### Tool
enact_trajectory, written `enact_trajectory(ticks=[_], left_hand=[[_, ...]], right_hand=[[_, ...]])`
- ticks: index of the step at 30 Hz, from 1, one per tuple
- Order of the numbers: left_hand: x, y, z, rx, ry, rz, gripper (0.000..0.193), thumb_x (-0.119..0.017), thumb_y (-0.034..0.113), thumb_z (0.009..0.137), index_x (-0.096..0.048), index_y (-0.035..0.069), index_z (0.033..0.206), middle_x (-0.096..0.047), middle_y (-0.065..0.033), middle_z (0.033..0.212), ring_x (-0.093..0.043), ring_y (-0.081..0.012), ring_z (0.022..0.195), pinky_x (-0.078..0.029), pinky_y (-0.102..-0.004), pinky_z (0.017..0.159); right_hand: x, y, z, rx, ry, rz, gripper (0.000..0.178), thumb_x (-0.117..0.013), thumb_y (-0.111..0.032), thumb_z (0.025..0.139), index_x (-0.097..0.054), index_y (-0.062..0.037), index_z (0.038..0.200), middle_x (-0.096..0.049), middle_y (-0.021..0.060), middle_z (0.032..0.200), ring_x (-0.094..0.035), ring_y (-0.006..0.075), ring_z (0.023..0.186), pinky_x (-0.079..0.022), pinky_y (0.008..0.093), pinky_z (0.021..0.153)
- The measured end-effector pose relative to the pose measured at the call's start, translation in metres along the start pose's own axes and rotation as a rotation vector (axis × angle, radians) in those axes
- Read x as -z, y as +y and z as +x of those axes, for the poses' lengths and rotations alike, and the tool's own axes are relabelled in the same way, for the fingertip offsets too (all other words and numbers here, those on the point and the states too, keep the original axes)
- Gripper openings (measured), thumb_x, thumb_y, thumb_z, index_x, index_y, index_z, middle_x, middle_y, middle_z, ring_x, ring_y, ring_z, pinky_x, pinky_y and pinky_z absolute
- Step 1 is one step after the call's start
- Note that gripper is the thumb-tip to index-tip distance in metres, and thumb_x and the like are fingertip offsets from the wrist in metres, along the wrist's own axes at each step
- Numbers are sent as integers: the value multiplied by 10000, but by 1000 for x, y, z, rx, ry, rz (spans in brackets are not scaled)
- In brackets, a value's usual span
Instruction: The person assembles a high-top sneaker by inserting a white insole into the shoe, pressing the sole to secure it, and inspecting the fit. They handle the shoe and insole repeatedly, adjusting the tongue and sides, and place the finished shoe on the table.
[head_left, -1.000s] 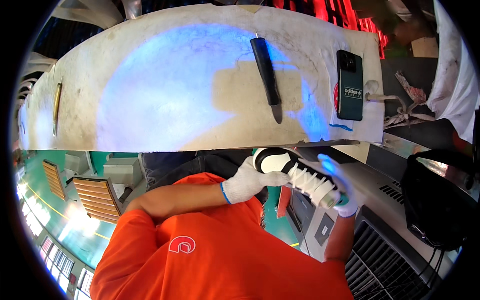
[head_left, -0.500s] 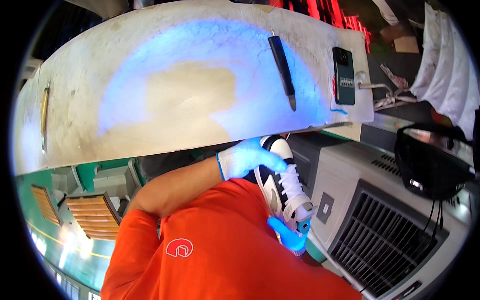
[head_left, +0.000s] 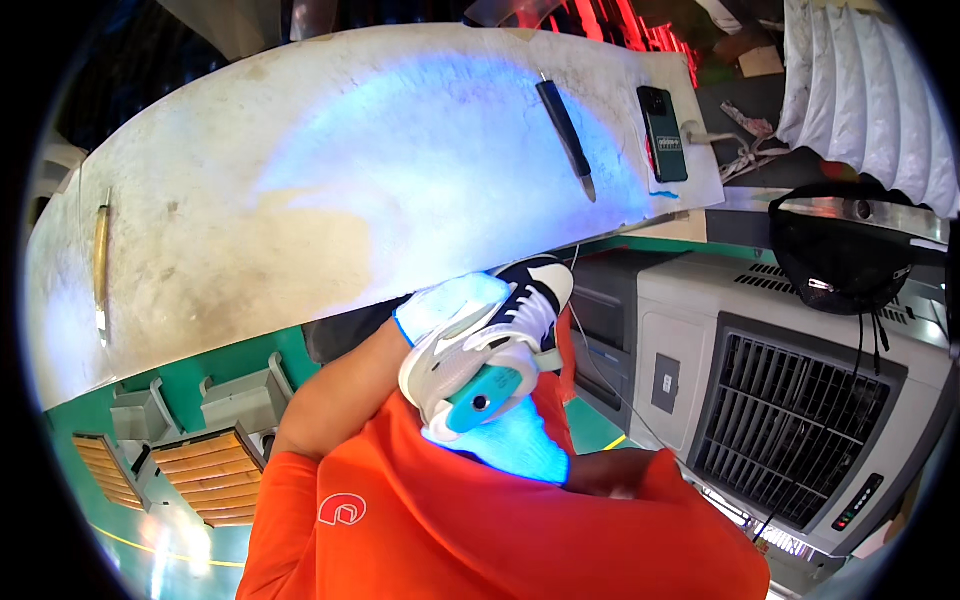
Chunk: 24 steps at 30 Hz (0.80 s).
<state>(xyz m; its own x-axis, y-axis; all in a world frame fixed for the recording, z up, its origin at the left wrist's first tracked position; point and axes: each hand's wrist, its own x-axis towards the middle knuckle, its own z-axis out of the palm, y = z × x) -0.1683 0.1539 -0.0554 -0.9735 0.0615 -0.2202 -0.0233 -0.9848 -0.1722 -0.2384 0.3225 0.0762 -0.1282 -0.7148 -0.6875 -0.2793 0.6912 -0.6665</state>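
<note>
A black, white and grey sneaker with white laces is held close to my orange shirt, just below the table's near edge. Its toe points up and to the right. In its ankle opening sits a teal shoe last with a dark round hole. My left hand, in a white knit glove lit blue, is closed along the left side of the shoe near the forefoot. Gloved too, my right hand grips the heel end from below; its fingers are partly hidden behind the shoe.
A pale, stained table spans the view ahead. On it lie a dark-handled knife, a phone and a slim yellowish tool. A grey air cooler stands at right, with a black bag above. Slatted seats are at left.
The sneaker has moved left and tilted, so its opening and the teal last now face up. My right hand has shifted left with the heel, and my left hand has moved slightly left.
</note>
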Motion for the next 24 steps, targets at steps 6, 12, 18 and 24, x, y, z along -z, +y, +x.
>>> enact_trajectory(ticks=[6, 12, 18, 24], left_hand=[[5, -12, 15, -105, -81, 114, 532, -683, 127, 1016, -565, -67, 1497, -739, -259, 1261, -763, -356, 1084, -635, -455, 1005], [-62, -86, 0, -573, 75, 246, 702, -751, 25, 918, -519, 2, 1580, -707, -125, 1383, -708, -236, 1227, -564, -410, 1119], [-119, -107, -18, -1141, 188, 261, 1064, -874, -41, 727, -387, 26, 1671, -608, -122, 1516, -623, -255, 1381, -512, -409, 1188], [-95, -51, -79, -1507, 192, 507, 748, -730, 351, 1007, -464, 3, 1614, -619, -150, 1512, -584, -291, 1429, -423, -451, 1251]], right_hand=[[20, -20, -9, -13, -87, 397, 558, -956, -241, 870, -684, -60, 1321, -730, 69, 1234, -717, 176, 1118, -587, 368, 994], [83, 84, -46, 177, 196, 275, 633, -853, -185, 939, -565, -54, 1487, -662, 97, 1399, -663, 216, 1282, -539, 398, 1101], [69, 100, -41, 412, 489, 735, 704, -721, -139, 1017, -425, -26, 1645, -570, 137, 1575, -597, 247, 1419, -484, 443, 1198], [110, -34, 82, 741, -1, 734, 689, -675, -314, 1030, -512, 36, 1600, -633, 145, 1534, -633, 247, 1373, -476, 424, 1204]])
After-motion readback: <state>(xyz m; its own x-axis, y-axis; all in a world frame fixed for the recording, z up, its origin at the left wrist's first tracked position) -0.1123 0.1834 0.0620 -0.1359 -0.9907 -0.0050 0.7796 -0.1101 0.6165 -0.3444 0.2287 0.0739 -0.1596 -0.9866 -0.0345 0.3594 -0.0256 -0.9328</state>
